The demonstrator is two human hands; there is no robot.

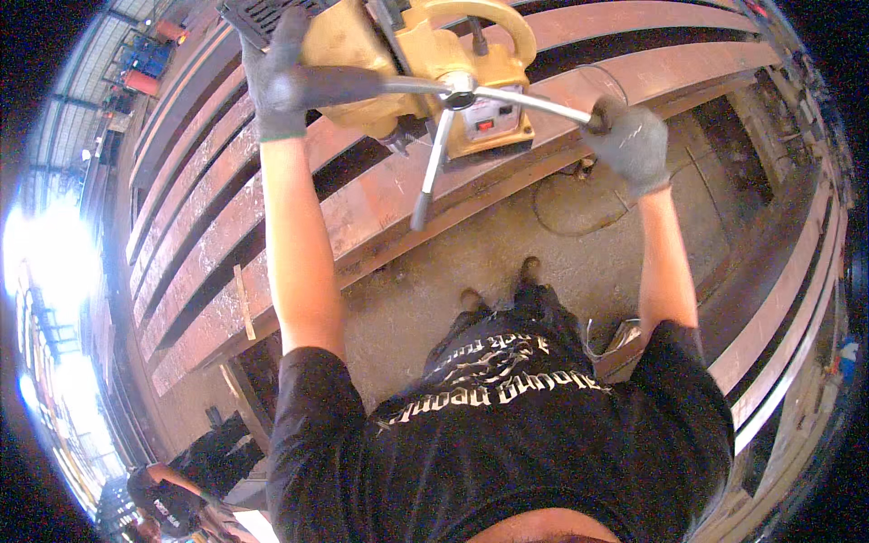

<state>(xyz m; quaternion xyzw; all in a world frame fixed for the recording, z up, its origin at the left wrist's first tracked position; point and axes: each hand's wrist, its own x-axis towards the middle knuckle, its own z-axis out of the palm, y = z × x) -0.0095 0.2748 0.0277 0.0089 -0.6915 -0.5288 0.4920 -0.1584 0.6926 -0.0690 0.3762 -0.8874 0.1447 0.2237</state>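
Note:
A yellow magnetic drill (484, 68) stands on a rusty steel beam (398, 204) in front of me. It has a hub with three metal spokes, and a red switch sits on its panel (489, 122). My gloved right hand (631, 143) is closed round the end of the right-hand spoke (552, 106). My gloved left hand (272, 86) grips the drill's motor end, next to its black slotted part (262, 20); some fingers are hidden. Across that glove passes the thick black grip (339, 87) of another spoke. The third spoke (434, 167) points down toward me.
Several long rusty beams (195, 271) lie side by side beyond and to the left. More beams (778, 317) run along the right. A cable (579, 231) loops on the concrete floor (407, 303) near my feet. Another person (172, 498) is at the lower left.

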